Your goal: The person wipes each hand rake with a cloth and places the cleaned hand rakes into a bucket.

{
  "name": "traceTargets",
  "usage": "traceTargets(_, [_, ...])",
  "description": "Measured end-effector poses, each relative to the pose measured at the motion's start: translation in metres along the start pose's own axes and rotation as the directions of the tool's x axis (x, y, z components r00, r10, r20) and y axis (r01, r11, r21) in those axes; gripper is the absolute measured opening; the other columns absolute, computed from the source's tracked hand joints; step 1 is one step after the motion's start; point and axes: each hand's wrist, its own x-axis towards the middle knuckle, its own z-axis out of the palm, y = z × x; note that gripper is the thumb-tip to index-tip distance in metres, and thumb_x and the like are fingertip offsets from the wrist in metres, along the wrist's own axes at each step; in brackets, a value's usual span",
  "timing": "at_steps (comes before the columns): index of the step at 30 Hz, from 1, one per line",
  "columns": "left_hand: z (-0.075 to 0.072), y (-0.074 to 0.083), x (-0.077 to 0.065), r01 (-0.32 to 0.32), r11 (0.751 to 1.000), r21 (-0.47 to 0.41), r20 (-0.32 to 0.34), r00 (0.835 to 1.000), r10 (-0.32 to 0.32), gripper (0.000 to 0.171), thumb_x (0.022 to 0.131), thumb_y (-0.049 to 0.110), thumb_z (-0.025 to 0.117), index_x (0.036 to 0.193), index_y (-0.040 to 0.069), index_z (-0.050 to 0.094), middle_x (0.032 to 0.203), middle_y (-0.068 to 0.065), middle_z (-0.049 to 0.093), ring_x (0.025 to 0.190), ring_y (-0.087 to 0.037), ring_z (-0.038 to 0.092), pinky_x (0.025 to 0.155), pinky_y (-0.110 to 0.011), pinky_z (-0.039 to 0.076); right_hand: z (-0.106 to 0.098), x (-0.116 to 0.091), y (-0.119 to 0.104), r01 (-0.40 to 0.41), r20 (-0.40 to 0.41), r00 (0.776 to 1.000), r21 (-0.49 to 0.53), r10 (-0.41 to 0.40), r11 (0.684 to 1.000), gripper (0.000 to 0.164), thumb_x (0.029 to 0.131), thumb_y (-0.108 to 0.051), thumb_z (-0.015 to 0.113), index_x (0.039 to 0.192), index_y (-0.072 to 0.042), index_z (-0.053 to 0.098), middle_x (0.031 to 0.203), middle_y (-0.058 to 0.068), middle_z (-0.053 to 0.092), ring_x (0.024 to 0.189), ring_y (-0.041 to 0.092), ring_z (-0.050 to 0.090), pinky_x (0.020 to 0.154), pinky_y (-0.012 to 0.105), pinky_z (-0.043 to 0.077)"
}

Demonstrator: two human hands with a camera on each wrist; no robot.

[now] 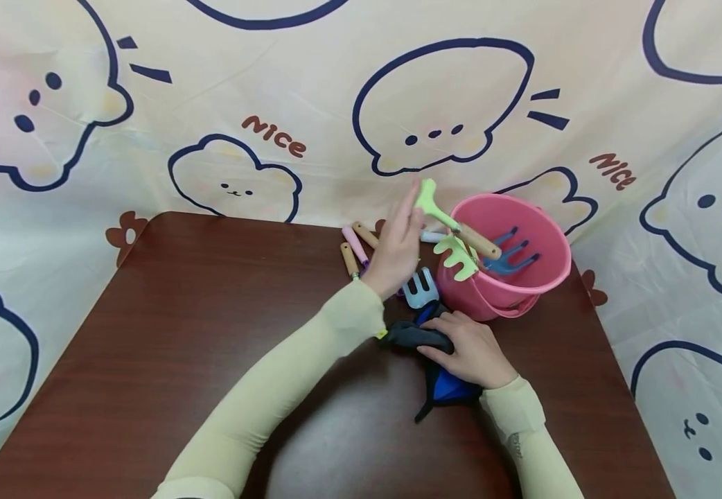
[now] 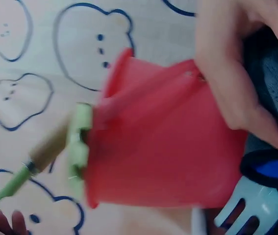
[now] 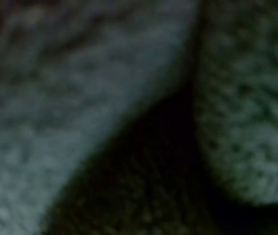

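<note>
My left hand (image 1: 395,249) holds a hand garden tool by its light green head (image 1: 427,195). The tool's wooden handle (image 1: 479,241) slants over the near rim of a pink bucket (image 1: 554,277). In the left wrist view the fingertips (image 2: 11,223) show at the tool's green end. A green claw rake (image 1: 457,258) hangs over the bucket's rim, and a blue rake (image 1: 511,256) lies inside. My right hand (image 1: 473,346) grips a soft dark grey and blue cloth item (image 1: 420,337) in front of the bucket; dark grey fabric fills the right wrist view.
Beside the cloth item lies a light blue fork (image 1: 421,287). Several tool handles, one of them pink (image 1: 355,244), lie beyond my left wrist. Brown table (image 1: 211,333) stretches to the left. A patterned cloth (image 1: 311,90) hangs behind and beside the table.
</note>
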Motion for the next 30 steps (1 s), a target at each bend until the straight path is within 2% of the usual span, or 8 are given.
traceTargets(5, [0.021,-0.020,0.012,0.003,0.983,0.183,0.085,0.996,-0.019,0.058,0.114,0.029,0.035,0.167,0.014,0.015,0.166,-0.010,0.029,0.149,-0.020,0.035,0.123,-0.036,0.032,0.002,0.001,-0.001,0.005,-0.010,1.000,-0.009,-0.005,1.000,0.039,0.087,-0.044,0.083,0.117,-0.021,0.075,0.103,-0.001,0.072,0.088,0.014,0.059,0.067,0.035,0.052])
traceTargets(9, [0.027,-0.031,0.015,-0.065,0.912,0.405,0.147,0.989,0.006,0.060,0.113,0.033,0.039,0.165,0.010,0.020,0.150,-0.012,0.045,0.130,-0.020,0.046,0.105,-0.030,0.044,0.003,0.000,0.000,0.006,-0.014,1.000,-0.007,-0.006,1.000,0.038,0.086,-0.042,0.083,0.116,-0.020,0.076,0.101,-0.001,0.071,0.088,0.015,0.059,0.067,0.035,0.053])
traceTargets(12, [0.027,-0.033,0.014,-0.102,0.846,0.523,0.192,0.981,0.000,0.059,0.113,0.037,0.037,0.165,0.012,0.023,0.130,-0.010,0.053,0.111,-0.021,0.047,0.090,-0.034,0.044,0.003,0.000,0.000,0.011,-0.018,1.000,-0.005,-0.011,1.000,0.038,0.086,-0.041,0.083,0.116,-0.020,0.076,0.100,-0.001,0.071,0.088,0.015,0.059,0.068,0.036,0.054])
traceTargets(16, [0.021,-0.032,0.013,-0.076,0.831,0.552,0.231,0.971,-0.065,0.058,0.113,0.045,0.032,0.166,0.023,0.023,0.146,-0.008,0.053,0.128,-0.020,0.050,0.107,-0.037,0.047,0.002,0.001,-0.001,0.008,-0.018,1.000,-0.004,-0.009,1.000,0.036,0.087,-0.041,0.083,0.116,-0.020,0.076,0.100,-0.001,0.071,0.087,0.015,0.060,0.069,0.036,0.054])
traceTargets(20, [0.009,-0.034,0.016,-0.071,0.826,0.559,0.226,0.972,-0.069,0.056,0.113,0.047,0.028,0.165,0.026,0.028,0.164,-0.001,0.042,0.147,-0.021,0.046,0.120,-0.043,0.039,0.000,0.001,-0.001,0.002,-0.016,1.000,-0.003,-0.002,1.000,0.036,0.087,-0.042,0.083,0.116,-0.020,0.076,0.099,-0.002,0.071,0.087,0.015,0.060,0.068,0.035,0.052])
traceTargets(25, [-0.021,-0.044,0.021,-0.040,0.807,0.590,0.132,0.990,-0.048,0.048,0.114,0.037,0.032,0.155,0.017,0.047,0.155,-0.002,0.054,0.140,-0.024,0.054,0.117,-0.042,0.042,-0.001,0.001,-0.001,-0.001,-0.013,1.000,-0.010,0.001,1.000,0.037,0.087,-0.043,0.083,0.116,-0.021,0.076,0.100,-0.002,0.071,0.087,0.014,0.059,0.067,0.034,0.051])
traceTargets(27, [-0.038,-0.053,0.023,-0.031,0.767,0.641,0.128,0.989,-0.067,0.040,0.113,0.028,0.038,0.147,0.015,0.056,0.146,-0.005,0.061,0.133,-0.024,0.059,0.113,-0.043,0.045,0.000,0.001,-0.001,-0.006,-0.009,1.000,-0.007,0.006,1.000,0.037,0.087,-0.043,0.083,0.117,-0.022,0.076,0.101,-0.002,0.071,0.087,0.014,0.058,0.068,0.034,0.050])
traceTargets(30, [-0.067,-0.072,0.022,-0.054,0.668,0.742,0.210,0.965,-0.155,0.031,0.107,0.011,0.051,0.135,0.013,0.063,0.137,-0.007,0.063,0.123,-0.025,0.061,0.106,-0.042,0.049,0.001,0.001,-0.003,-0.015,0.000,1.000,0.000,0.015,1.000,0.038,0.088,-0.044,0.082,0.118,-0.022,0.075,0.103,-0.002,0.071,0.088,0.014,0.059,0.069,0.034,0.051])
